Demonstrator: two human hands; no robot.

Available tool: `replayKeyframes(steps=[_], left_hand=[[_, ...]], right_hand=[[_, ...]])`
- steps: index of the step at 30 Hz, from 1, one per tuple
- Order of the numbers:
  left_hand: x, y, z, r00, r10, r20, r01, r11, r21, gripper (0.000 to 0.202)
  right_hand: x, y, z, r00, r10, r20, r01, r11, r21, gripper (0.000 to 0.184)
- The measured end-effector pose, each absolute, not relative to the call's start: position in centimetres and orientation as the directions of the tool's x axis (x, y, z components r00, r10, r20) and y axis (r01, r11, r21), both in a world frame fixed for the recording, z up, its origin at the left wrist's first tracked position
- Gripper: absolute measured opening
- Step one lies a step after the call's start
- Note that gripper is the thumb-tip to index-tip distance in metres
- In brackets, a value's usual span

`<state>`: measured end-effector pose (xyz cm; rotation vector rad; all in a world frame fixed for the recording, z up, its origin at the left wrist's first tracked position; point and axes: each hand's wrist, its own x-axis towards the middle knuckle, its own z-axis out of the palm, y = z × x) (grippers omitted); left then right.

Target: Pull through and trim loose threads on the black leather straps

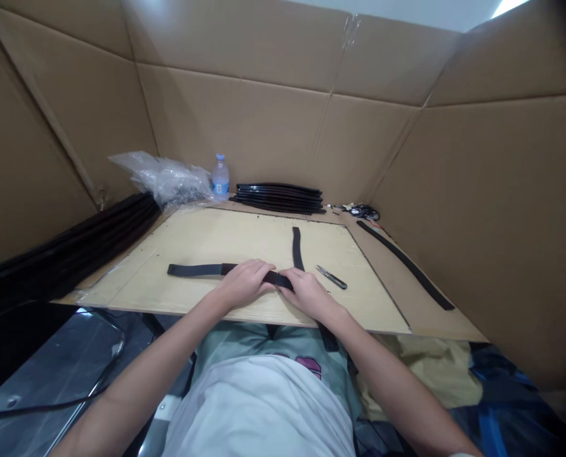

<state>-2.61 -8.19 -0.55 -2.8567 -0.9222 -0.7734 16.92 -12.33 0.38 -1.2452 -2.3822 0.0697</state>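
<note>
A long black strap [195, 270] runs across the board in front of me, its left part greyer than the rest. My left hand [247, 283] is closed over the strap's middle. Close beside it, my right hand [306, 292] has its fingers curled on the same strap. A dark end [328, 337] hangs over the board's front edge beneath my right wrist. Behind my right hand another black piece [297, 247] reaches away from me; whether it joins the held strap is hidden. Thread snips [331, 277] lie just right of my right hand.
Cardboard walls surround the pale board [216, 235]. At the back stand a water bottle [221, 178], a clear plastic bag [169, 181] and a bundle of black strips [279, 198]. More black strips [92, 238] lie left. One strap [407, 263] and tangled cords [363, 211] lie right.
</note>
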Motion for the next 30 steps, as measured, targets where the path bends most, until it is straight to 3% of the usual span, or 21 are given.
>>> replayKeyframes(steps=[5, 16, 30], left_hand=[[-4.5, -8.4, 0.0, 0.611, 0.611, 0.503, 0.642, -0.754, 0.137, 0.038], [-5.8, -8.0, -0.4, 0.597, 0.717, 0.359, 0.710, -0.681, 0.181, 0.030], [-5.1, -8.5, -0.6, 0.572, 0.715, 0.402, 0.683, -0.686, 0.250, 0.029]], right_hand=[[18.6, -12.6, 1.1, -0.491, 0.793, 0.361, 0.781, 0.584, -0.220, 0.026], [20.1, -12.2, 1.1, -0.509, 0.797, 0.325, 0.817, 0.566, -0.110, 0.030], [20.1, -11.8, 0.3, -0.495, 0.786, 0.370, 0.781, 0.589, -0.208, 0.024]])
